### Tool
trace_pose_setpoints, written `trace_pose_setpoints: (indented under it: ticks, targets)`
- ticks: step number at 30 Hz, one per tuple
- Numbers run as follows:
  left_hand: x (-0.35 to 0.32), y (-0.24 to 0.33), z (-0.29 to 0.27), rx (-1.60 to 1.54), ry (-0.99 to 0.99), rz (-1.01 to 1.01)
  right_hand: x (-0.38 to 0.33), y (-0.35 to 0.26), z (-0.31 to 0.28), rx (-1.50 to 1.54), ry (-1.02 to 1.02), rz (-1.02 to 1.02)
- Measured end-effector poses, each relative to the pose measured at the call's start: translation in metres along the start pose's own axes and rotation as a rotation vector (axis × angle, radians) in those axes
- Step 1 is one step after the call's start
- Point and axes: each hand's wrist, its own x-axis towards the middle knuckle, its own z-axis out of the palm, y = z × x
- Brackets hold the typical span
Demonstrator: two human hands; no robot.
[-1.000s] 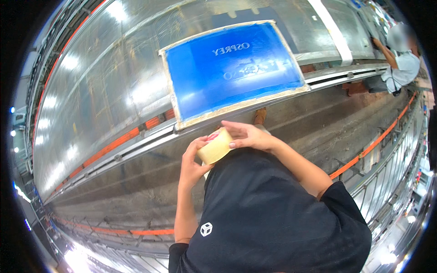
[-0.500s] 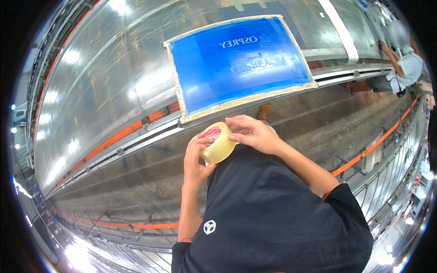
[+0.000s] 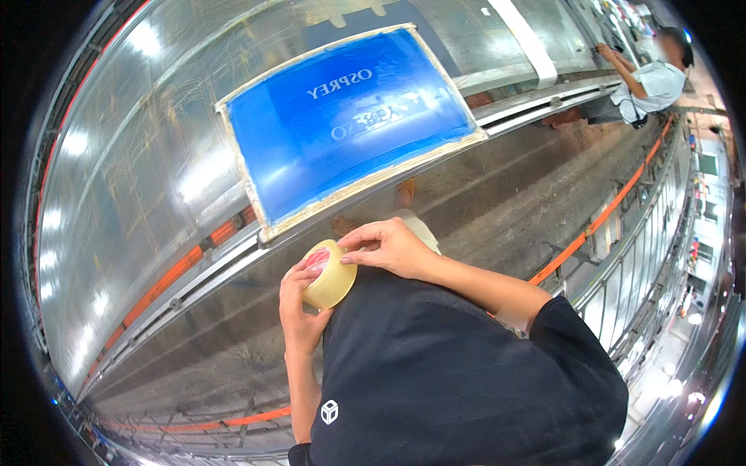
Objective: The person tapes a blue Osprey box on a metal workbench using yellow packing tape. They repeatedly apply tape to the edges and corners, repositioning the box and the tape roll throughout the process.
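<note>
My left hand (image 3: 301,314) grips a roll of clear yellowish packing tape (image 3: 336,283) in front of my waist, its fingers reaching into the core, which shows red and white print. On the roll's right side, my right hand (image 3: 392,247) has its thumb and fingertips pinched together against the tape's outer face. Whether a loose tape end lies between those fingertips I cannot tell. Beyond my hands lies a blue screen-printing frame (image 3: 295,182) with pale mirrored lettering and a taped, off-white border, its near edge at the edge of a long metal table (image 3: 155,116).
A metal rail (image 3: 194,279) runs along the table's near side, with an orange strip below it. Concrete floor (image 3: 202,349) stretches between this table and an orange-edged rack (image 3: 590,229) behind me. At the far right another person (image 3: 653,84) leans at the table, and a white strip (image 3: 524,39) crosses it.
The whole view has shifted, so the frame, table and my hands sit farther left. My left hand still holds the tape roll; the right fingertips stay on it, slightly more closed.
</note>
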Motion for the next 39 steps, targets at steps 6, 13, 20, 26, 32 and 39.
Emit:
trace_pose_setpoints:
  ticks: [6, 13, 20, 26, 32, 39]
  targets:
    - [0.008, -0.003, 0.005, 0.004, -0.001, 0.01, 0.007, 0.006, -0.009, 0.0, -0.002, 0.02]
    - [0.012, -0.006, 0.003, 0.051, -0.023, 0.054, 0.01, 0.007, -0.008, -0.22, 0.096, -0.156]
    - [0.009, -0.01, 0.006, 0.248, -0.011, 0.048, 0.008, 0.012, -0.004, -0.196, 0.091, -0.304]
    - [0.007, -0.017, 0.01, 0.153, -0.002, -0.033, 0.018, 0.024, -0.007, -0.023, -0.043, -0.117]
    - [0.017, -0.008, -0.001, -0.042, -0.138, -0.176, 0.028, 0.044, -0.008, 0.087, -0.066, -0.066]
    - [0.012, -0.026, 0.001, 0.072, -0.077, -0.043, 0.02, 0.023, -0.001, -0.187, 0.048, -0.116]
